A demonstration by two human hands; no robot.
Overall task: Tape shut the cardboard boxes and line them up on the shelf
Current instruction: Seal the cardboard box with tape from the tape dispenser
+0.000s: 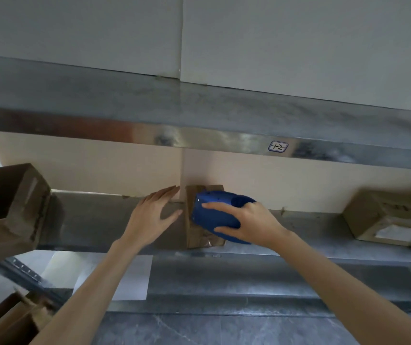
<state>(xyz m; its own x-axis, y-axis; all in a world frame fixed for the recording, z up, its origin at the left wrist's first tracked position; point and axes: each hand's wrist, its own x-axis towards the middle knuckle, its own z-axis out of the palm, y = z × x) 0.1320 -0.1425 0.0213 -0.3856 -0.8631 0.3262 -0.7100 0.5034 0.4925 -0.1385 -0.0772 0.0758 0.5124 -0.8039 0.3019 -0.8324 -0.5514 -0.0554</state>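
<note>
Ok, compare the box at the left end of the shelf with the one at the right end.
The left box is open, its dark inside showing; the right box is closed. The right box carries a white label; the left box shows none. The left box looks bigger than the right box, though the wide lens may exaggerate that. Both are brown cardboard and sit on the same shelf.

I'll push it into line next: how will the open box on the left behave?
The open box looks empty, so probably light. Untaped, its walls may flex under a push. It seems to overhang the shelf front, so it could tip.
</note>
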